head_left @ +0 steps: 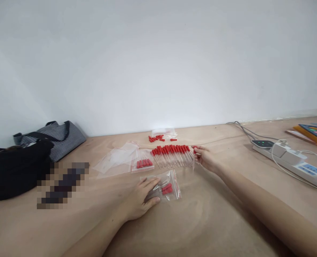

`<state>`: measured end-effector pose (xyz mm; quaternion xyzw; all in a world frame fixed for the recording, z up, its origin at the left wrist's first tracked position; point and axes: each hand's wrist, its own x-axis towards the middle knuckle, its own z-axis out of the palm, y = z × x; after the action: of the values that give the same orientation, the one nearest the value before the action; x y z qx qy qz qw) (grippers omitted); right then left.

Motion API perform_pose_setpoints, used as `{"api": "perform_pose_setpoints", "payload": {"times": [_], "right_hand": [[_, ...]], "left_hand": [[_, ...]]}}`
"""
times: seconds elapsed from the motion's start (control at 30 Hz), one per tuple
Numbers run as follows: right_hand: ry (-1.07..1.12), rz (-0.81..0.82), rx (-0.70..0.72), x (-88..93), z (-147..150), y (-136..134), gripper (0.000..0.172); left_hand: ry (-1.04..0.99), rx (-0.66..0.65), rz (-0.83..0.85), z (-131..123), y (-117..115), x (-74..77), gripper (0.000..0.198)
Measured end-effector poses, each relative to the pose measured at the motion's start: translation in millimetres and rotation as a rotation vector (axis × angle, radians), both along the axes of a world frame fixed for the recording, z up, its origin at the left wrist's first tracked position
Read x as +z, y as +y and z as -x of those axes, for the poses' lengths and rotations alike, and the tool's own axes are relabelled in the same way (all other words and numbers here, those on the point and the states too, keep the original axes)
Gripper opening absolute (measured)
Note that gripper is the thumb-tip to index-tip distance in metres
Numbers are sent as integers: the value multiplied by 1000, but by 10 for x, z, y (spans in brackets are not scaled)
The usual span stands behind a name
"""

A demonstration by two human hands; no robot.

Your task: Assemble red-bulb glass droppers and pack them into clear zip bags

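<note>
My left hand (pixel 144 198) lies on a clear zip bag (pixel 174 194), its fingers stretched out and the thumb apart. Inside this bag are several droppers with red rubber bulbs (pixel 167 189); their tubes are mostly under my fingers. My right hand (pixel 206 157) pinches one dropper (pixel 194 150) upright, bulb on top, at the right end of a row of droppers (pixel 171 153). The row's red bulbs point to the wall and its clear tubes point toward me. A second zip bag (pixel 149 167), with several red-bulbed droppers inside, lies left of the row.
Flat clear bags (pixel 118 160) overlap on the left. Loose red bulbs (pixel 155 138) lie near the wall beside another clear bag (pixel 163 131). A power strip (pixel 303 167) with cables is at the right, near colourful boards (pixel 316 134). Black (pixel 19 171) and striped (pixel 67 139) bags stand left.
</note>
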<state>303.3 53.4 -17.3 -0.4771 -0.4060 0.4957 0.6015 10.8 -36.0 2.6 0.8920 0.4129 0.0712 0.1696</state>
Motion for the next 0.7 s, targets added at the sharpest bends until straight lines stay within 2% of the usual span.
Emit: {"api": "perform_pose_setpoints", "payload": {"times": [0.1,0.2,0.43,0.57,0.7], "right_hand": [[60,13,13,-64,109,-291,12],[143,-29,-11,-154,217,-456,22],[116,-47,-50,-258,424,-492,36],[147,-32,4,-276,527,-533,37],[157,-36,-10,-262,521,-538,37]], "left_hand": [[-29,13,4,9,-1,-16,54],[-55,36,33,24,2,-38,60],[-96,53,53,41,6,-68,61],[-90,43,51,31,9,-61,61],[-84,46,59,28,7,-57,62]]}}
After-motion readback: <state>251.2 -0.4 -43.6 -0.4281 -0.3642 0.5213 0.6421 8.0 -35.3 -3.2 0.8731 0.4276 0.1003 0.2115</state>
